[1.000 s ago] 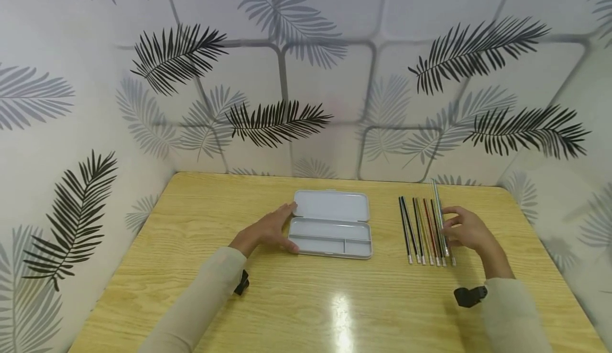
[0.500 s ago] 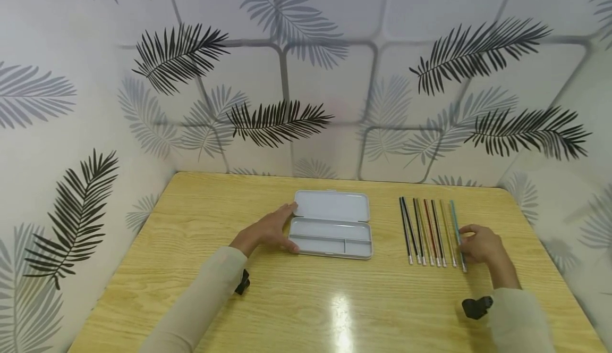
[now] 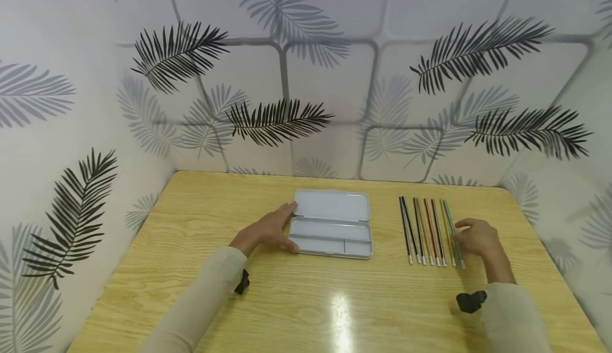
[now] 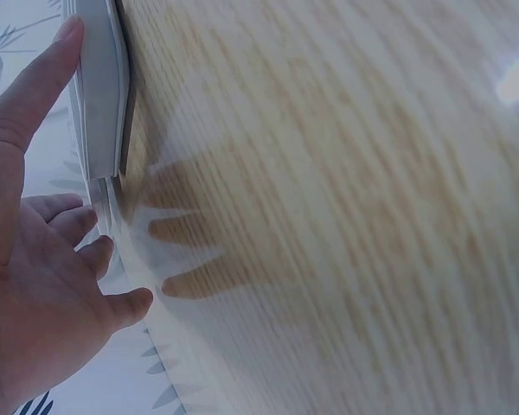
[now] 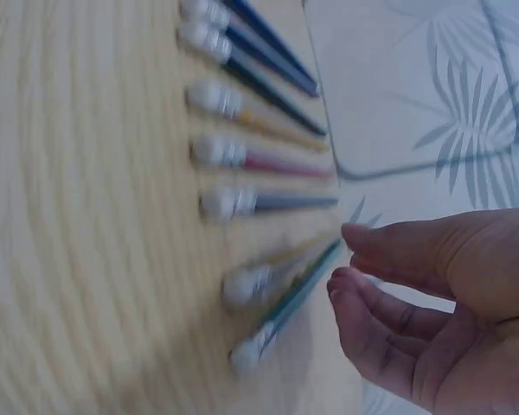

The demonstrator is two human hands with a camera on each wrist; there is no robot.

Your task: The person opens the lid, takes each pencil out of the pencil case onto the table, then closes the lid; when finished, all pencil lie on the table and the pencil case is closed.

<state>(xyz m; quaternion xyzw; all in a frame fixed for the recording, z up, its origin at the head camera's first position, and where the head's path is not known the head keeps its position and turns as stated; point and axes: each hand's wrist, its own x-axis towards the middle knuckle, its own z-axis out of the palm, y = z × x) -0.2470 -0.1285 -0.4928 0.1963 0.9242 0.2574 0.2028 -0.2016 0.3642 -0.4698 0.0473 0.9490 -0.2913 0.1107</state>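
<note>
A teal pencil (image 3: pixel 451 220) lies slightly slanted at the right end of a row of pencils (image 3: pixel 426 230), its white eraser toward me. Beside its shaft is my right hand (image 3: pixel 478 237); in the right wrist view the thumb and fingers (image 5: pixel 350 298) are bent with a gap between them, right by the teal pencil's far part. A shallow grey-white pencil case (image 3: pixel 330 237) lies open flat, lid away from me, with divided compartments in its base. My left hand (image 3: pixel 270 229) rests spread along the case's left side, thumb (image 4: pixel 60 60) at the near corner.
The wooden table (image 3: pixel 215 193) meets a leaf-patterned wall (image 3: pixel 330 76) at its back edge. Dark, yellow and red pencils lie side by side, close together, right of the case. A bright glare patch (image 3: pixel 341 321) shows on the table in front.
My right hand has brought the teal pencil from over the row out to the right, then down and slightly left to the row's end, and its fingers have loosened. The left hand stays put.
</note>
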